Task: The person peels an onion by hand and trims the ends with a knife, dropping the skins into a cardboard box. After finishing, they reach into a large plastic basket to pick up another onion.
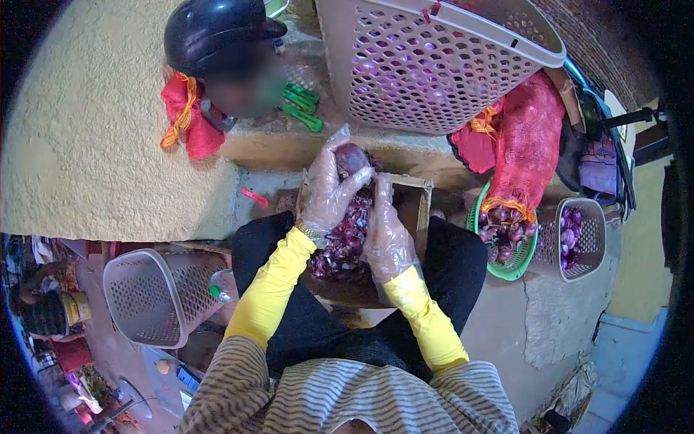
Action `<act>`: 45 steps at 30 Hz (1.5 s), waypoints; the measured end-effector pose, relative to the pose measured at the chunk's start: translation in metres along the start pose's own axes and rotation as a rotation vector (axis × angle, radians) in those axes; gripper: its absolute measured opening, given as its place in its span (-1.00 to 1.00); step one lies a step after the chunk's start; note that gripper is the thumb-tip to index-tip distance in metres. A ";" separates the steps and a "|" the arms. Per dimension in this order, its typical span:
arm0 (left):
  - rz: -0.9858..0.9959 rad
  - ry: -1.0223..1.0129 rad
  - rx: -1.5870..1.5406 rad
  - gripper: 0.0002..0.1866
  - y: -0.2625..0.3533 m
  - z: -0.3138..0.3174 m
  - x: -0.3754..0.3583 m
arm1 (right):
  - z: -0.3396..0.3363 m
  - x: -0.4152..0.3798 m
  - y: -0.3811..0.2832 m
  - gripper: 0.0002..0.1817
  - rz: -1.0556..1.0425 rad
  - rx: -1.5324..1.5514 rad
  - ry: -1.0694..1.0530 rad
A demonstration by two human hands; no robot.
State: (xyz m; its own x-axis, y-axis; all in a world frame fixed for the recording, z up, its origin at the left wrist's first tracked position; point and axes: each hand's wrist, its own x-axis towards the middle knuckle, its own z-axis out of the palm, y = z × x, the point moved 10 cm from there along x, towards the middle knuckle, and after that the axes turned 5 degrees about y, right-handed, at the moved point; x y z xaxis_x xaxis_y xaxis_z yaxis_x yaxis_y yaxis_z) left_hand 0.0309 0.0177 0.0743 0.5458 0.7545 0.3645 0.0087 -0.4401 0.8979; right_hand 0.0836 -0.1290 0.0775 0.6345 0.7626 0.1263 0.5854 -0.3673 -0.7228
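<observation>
My left hand [327,194], in a clear plastic glove, is closed around a purple-red onion [352,158]. Close beside it, my right hand [388,235], gloved the same way, has its fingers drawn together near the onion's lower side. What those fingers hold, if anything, is hidden. Both hands are above a cardboard box [425,206] between my knees. Onion peels and scraps [340,254] fill the part of the box that shows below the hands.
A large perforated basket [434,72] stands on the ledge ahead. To the right are a red mesh sack [526,137] spilling onions into a green basket [531,260], and a smaller basket [589,242] with onions. At left are another basket [144,296], a bottle [225,286] and a dark helmet [217,32].
</observation>
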 end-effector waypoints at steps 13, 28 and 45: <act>-0.077 0.028 -0.061 -0.34 -0.006 -0.007 0.001 | -0.008 -0.002 -0.010 -0.25 -0.063 0.013 0.062; -0.180 0.007 -0.143 -0.42 -0.029 -0.004 -0.004 | -0.009 0.001 -0.011 -0.19 -0.097 -0.151 0.052; -0.035 -0.131 -0.072 -0.23 -0.005 0.001 0.005 | -0.017 0.003 -0.012 -0.24 -0.099 -0.090 0.044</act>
State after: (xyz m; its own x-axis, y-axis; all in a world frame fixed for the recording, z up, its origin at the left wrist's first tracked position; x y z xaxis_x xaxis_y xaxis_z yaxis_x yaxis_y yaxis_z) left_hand 0.0345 0.0229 0.0709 0.6506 0.6971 0.3014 -0.0277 -0.3749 0.9267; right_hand 0.0871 -0.1312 0.0981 0.5919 0.7740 0.2248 0.6876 -0.3394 -0.6419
